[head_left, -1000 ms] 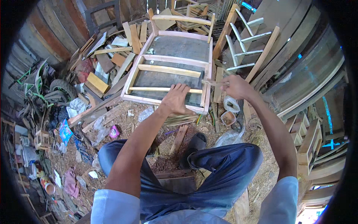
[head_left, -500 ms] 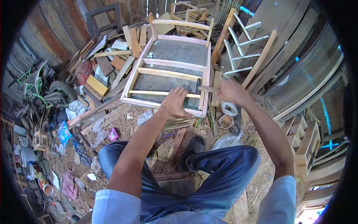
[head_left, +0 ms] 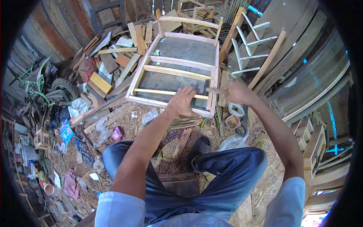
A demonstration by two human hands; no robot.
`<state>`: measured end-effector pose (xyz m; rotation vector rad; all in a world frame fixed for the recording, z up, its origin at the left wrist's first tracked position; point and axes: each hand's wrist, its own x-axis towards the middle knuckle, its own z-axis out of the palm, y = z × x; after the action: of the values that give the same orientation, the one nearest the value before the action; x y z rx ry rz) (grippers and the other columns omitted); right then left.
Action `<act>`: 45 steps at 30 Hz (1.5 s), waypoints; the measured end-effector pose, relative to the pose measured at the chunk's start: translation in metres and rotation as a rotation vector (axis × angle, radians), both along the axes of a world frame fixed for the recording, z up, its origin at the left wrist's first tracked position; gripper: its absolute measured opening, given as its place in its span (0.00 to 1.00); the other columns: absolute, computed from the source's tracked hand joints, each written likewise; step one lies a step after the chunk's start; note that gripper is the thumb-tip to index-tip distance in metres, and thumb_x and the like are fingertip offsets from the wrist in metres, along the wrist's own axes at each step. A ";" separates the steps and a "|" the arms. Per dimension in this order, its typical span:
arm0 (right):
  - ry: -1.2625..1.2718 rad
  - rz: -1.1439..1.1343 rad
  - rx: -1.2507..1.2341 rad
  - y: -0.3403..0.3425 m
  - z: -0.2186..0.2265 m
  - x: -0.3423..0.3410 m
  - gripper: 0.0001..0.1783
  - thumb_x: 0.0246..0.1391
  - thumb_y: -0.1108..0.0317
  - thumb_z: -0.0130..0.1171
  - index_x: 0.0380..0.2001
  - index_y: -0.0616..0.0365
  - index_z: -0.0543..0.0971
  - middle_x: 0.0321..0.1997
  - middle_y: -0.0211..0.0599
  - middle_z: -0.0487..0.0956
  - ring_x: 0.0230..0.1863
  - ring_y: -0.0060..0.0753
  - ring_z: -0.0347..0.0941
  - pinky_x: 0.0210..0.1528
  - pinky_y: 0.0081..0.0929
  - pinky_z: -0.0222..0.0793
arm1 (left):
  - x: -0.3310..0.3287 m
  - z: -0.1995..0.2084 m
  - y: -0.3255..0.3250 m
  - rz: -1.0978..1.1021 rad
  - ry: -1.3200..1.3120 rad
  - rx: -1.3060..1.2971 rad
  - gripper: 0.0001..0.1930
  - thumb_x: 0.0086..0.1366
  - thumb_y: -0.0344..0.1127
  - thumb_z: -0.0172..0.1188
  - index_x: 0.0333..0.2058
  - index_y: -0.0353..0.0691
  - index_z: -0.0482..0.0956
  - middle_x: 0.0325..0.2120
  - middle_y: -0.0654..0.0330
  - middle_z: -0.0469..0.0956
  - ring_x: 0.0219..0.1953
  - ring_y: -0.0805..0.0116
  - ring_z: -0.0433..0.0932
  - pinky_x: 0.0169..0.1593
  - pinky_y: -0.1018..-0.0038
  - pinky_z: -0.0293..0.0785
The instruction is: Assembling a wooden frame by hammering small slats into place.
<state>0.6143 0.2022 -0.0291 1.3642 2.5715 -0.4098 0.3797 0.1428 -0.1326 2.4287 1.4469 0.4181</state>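
A pale wooden frame (head_left: 177,60), shaped like a chair back with crossbars, lies in front of me over a dark flat panel (head_left: 181,47). My left hand (head_left: 182,103) grips its near side, with the fingers over a thin wooden slat (head_left: 155,92) and the thumb toward the near rail. My right hand (head_left: 238,92) is closed around the wooden handle of a hammer (head_left: 215,90). The hammer's dark head is at the frame's right side, close to the slat's right end. Whether it touches the wood I cannot tell.
Scrap boards (head_left: 124,62) are heaped behind left, near a small motorbike (head_left: 49,85). White slatted pieces (head_left: 249,45) lean at the right. Near the frame's right corner are a small plastic tub (head_left: 232,122) and a clear bag (head_left: 234,140). Wood shavings cover the ground.
The whole scene has shifted slightly to the right in view. Both hands and the hammer keep nearly the same places against the frame.
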 end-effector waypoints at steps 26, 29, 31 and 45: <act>0.020 -0.035 -0.121 0.004 0.021 -0.008 0.15 0.47 0.60 0.53 0.30 0.60 0.81 0.31 0.54 0.78 0.36 0.53 0.76 0.42 0.43 0.70 | -0.003 -0.006 0.000 0.007 -0.020 -0.025 0.50 0.31 0.63 0.71 0.50 0.31 0.70 0.52 0.50 0.66 0.58 0.51 0.62 0.62 0.62 0.58; 0.136 -0.140 0.010 -0.002 0.015 -0.015 0.17 0.48 0.58 0.51 0.27 0.62 0.80 0.30 0.55 0.78 0.35 0.53 0.75 0.41 0.43 0.70 | -0.007 -0.010 -0.003 0.022 -0.035 0.032 0.50 0.31 0.63 0.71 0.49 0.30 0.70 0.51 0.51 0.67 0.56 0.53 0.64 0.61 0.63 0.60; 0.263 -0.273 0.122 -0.006 0.012 -0.014 0.18 0.49 0.57 0.49 0.26 0.62 0.80 0.29 0.55 0.77 0.35 0.54 0.75 0.41 0.44 0.70 | -0.005 -0.008 -0.002 0.012 -0.025 0.012 0.50 0.31 0.63 0.71 0.49 0.31 0.70 0.50 0.51 0.68 0.55 0.53 0.64 0.61 0.63 0.60; 0.169 -0.199 0.095 -0.008 0.023 -0.019 0.16 0.50 0.58 0.50 0.30 0.59 0.80 0.31 0.53 0.78 0.35 0.54 0.75 0.42 0.44 0.69 | -0.008 -0.013 0.000 -0.005 -0.028 0.086 0.49 0.31 0.66 0.69 0.47 0.31 0.73 0.47 0.52 0.71 0.53 0.54 0.66 0.60 0.65 0.62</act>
<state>0.5952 0.1942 -0.0063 1.6956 2.6274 -0.4580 0.3716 0.1431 -0.1454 2.4823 1.4385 0.5217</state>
